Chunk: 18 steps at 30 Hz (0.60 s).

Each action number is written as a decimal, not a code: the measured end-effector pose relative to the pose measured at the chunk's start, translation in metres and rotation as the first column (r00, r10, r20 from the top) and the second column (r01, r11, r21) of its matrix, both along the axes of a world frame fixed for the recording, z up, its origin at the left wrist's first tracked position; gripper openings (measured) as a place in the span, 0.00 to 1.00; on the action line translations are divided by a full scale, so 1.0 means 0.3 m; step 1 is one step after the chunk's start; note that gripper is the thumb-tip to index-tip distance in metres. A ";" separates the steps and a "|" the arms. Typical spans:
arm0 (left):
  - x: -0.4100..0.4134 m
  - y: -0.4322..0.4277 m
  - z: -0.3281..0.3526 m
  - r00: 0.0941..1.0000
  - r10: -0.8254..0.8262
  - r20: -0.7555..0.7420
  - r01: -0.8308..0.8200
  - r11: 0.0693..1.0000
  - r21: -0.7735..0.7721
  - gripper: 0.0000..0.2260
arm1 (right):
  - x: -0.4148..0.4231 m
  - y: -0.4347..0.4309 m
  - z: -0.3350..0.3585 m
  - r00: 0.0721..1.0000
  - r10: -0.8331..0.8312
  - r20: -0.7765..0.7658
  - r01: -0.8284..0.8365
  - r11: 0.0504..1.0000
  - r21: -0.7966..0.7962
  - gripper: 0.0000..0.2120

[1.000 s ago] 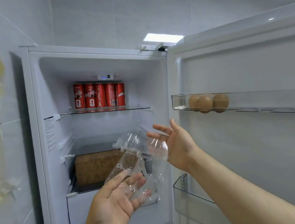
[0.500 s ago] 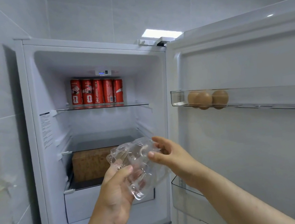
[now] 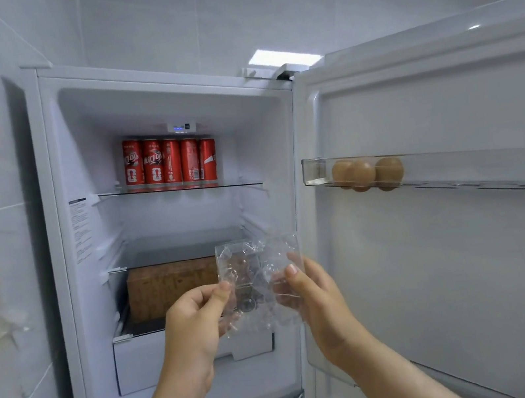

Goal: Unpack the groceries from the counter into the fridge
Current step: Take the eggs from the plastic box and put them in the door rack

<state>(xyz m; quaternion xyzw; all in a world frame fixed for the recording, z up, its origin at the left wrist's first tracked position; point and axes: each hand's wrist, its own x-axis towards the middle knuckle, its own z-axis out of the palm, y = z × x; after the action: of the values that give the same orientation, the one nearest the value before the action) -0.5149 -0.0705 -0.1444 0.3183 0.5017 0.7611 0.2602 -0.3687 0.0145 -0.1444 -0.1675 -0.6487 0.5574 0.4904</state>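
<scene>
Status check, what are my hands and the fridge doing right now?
Left hand and right hand both grip the clear egg carton, apparently empty. Eggs sit in the door shelf. Fridge open, nothing in the way.

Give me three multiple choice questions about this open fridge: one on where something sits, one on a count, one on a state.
1. Where do the brown eggs sit?
A. clear door shelf
B. glass shelf
C. bottom drawer

2. How many red drink cans stand on the glass shelf?
A. three
B. five
C. eight

3. The clear plastic egg carton is:
A. on a shelf
B. held in both hands
C. in one hand

Answers: 1 A, the eggs rest in the clear door shelf. 2 B, five stand in a row. 3 B, left hand and right hand both pinch it.
</scene>
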 end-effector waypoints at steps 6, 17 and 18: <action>0.001 0.008 0.017 0.999 -0.004 -0.039 0.003 1.000 -0.030 0.04 | -0.009 -0.003 -0.014 0.999 -0.051 -0.008 0.052 0.998 0.027 0.22; 0.027 0.024 -0.048 0.992 -0.012 -0.127 0.001 0.996 -0.092 0.09 | 0.030 -0.017 -0.103 0.990 -0.139 0.005 0.139 0.990 0.017 0.19; 0.035 0.031 -0.065 0.990 -0.026 -0.137 0.012 0.995 -0.102 0.09 | 0.041 -0.017 -0.121 0.988 -0.153 0.003 0.153 0.988 0.012 0.19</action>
<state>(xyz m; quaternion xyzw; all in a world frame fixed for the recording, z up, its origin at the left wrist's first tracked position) -0.5044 -0.0613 -0.1640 0.3615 0.5530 0.7085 0.2480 -0.3563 0.0093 -0.1807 -0.2150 -0.6382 0.5141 0.5312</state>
